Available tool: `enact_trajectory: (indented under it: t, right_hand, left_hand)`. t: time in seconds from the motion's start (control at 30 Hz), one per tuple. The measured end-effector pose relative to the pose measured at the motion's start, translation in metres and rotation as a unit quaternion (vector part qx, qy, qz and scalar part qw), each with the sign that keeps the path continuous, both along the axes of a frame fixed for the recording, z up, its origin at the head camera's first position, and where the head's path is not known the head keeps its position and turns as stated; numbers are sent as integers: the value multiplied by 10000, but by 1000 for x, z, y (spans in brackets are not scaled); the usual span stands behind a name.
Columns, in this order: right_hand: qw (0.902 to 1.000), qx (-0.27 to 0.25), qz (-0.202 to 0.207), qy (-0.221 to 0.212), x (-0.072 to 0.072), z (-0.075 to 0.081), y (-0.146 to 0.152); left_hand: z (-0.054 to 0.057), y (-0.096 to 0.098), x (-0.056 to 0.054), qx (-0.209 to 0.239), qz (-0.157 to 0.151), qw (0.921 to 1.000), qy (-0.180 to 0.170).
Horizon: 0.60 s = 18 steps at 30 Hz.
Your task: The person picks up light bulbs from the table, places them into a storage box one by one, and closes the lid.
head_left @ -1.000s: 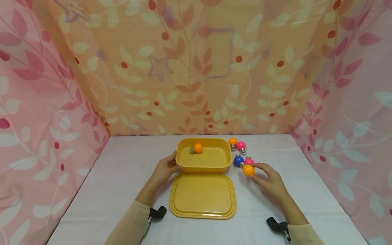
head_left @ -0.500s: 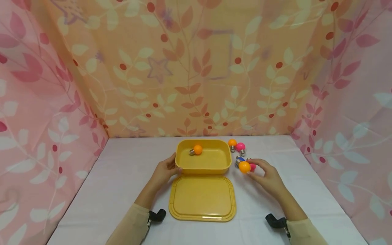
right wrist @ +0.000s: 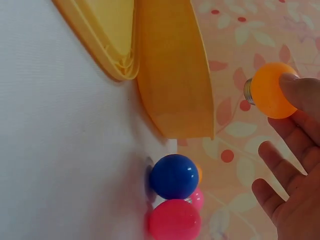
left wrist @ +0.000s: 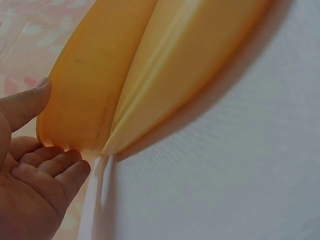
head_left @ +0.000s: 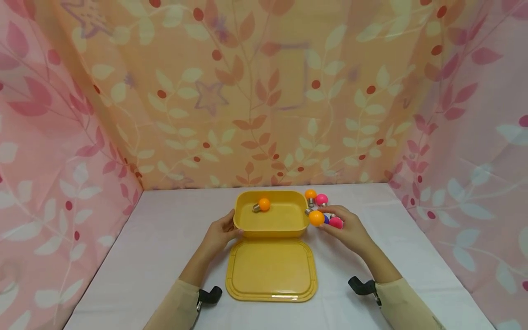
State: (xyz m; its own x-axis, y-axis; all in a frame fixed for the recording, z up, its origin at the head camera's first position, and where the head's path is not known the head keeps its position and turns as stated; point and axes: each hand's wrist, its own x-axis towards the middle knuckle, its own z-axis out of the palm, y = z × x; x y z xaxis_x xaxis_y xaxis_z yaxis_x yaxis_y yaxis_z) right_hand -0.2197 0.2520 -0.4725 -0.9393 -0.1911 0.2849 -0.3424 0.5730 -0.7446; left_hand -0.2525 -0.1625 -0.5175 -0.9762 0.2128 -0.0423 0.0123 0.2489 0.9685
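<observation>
My right hand point(head_left: 348, 233) pinches an orange light bulb point(head_left: 316, 218) between thumb and fingertips, raised beside the box's right end. Its metal base points left in the right wrist view, where the bulb point(right wrist: 270, 92) hangs above the table. My left hand point(head_left: 218, 233) holds the left front corner of the yellow plastic box point(head_left: 272, 233). Thumb and fingers lie against the box wall point(left wrist: 90, 75) in the left wrist view. Inside the box lies another orange bulb point(head_left: 264, 204). Below my right hand are a blue bulb point(right wrist: 174, 176) and a pink bulb point(right wrist: 175, 220).
A yellow lid point(head_left: 271, 270) lies flat in front of the box. Right of the box's back corner sit an orange bulb point(head_left: 310, 195) and a pink bulb point(head_left: 321, 200). White cloth point(head_left: 165, 238) covers the table, with patterned curtains point(head_left: 264, 91) around it.
My right hand has carried the orange bulb left and a little away from me, from over the loose bulbs to the box's right edge. My left hand stays at the box corner.
</observation>
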Motion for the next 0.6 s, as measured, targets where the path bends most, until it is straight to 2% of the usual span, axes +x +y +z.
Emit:
enact_trajectory:
  t: [0.3, 0.6]
  right_hand:
    - [9996, -18, 264, 133, -17, 13, -8]
    - [9992, 174, 372, 6, -33, 22, -19]
  left_hand:
    - [-6, -2, 0, 40, -47, 10000, 36]
    - [-3, 0, 1, 50, 4, 10000, 66]
